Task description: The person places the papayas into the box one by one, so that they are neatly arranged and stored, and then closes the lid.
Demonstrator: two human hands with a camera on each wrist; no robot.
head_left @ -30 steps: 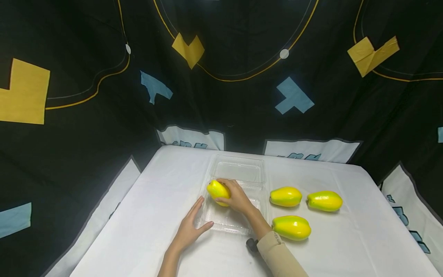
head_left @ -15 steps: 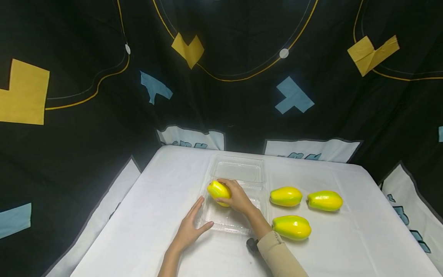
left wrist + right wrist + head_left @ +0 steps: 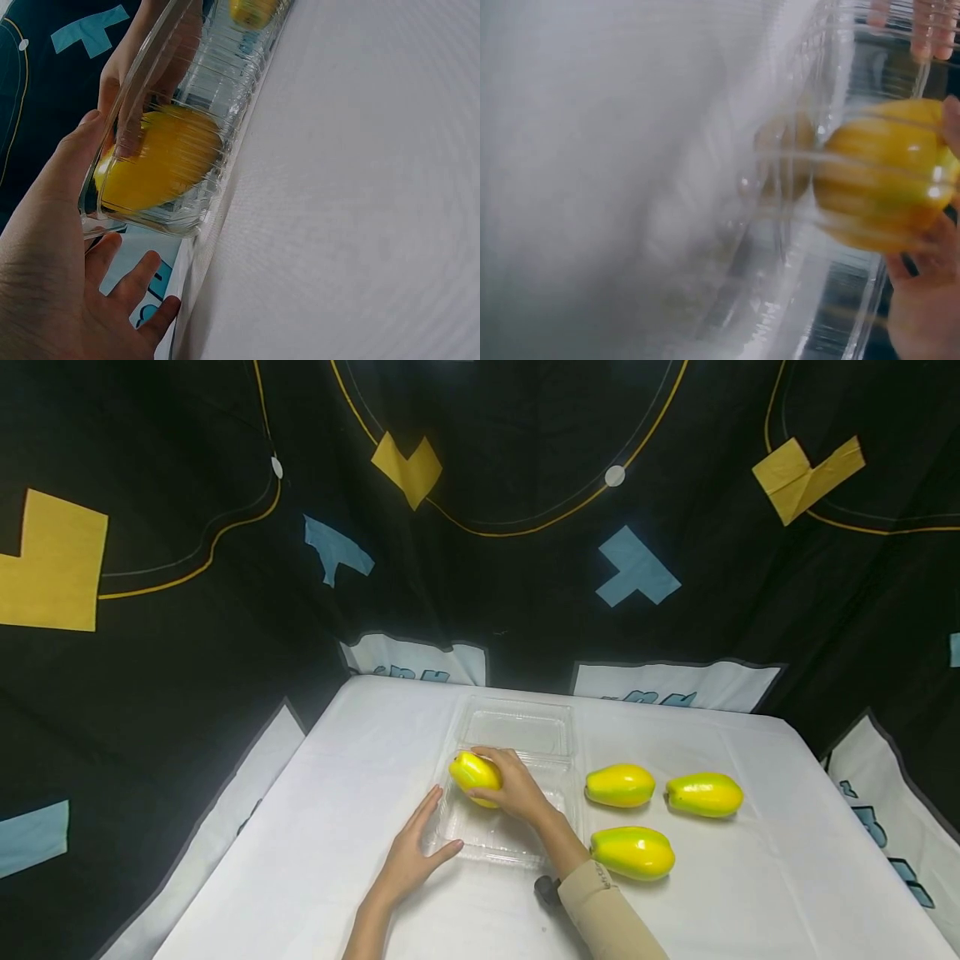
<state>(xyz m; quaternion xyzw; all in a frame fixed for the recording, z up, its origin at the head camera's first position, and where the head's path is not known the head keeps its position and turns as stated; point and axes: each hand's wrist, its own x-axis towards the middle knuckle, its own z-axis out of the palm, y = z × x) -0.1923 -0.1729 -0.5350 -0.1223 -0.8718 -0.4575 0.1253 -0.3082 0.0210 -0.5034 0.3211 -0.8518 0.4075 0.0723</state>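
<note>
A yellow-green papaya (image 3: 471, 770) sits in the left side of a clear plastic clamshell box (image 3: 498, 843), whose lid (image 3: 517, 731) lies folded back on the far side. My right hand (image 3: 515, 789) grips this papaya from above, fingers over its far side and thumb on the near side. My left hand (image 3: 408, 856) is at the box's front left corner, thumb and fingers spread and nothing in its grasp. Through the clear wall, the left wrist view shows the held papaya (image 3: 161, 161) low in the box. In the right wrist view the papaya (image 3: 885, 176) shows behind blurred plastic.
Right of the box, three more papayas lie on the white table: one at the back (image 3: 619, 786), one farther right (image 3: 704, 795) and one nearer (image 3: 633, 852). A small black object (image 3: 547, 890) shows by the right sleeve. A dark curtain (image 3: 510, 602) hangs behind the table.
</note>
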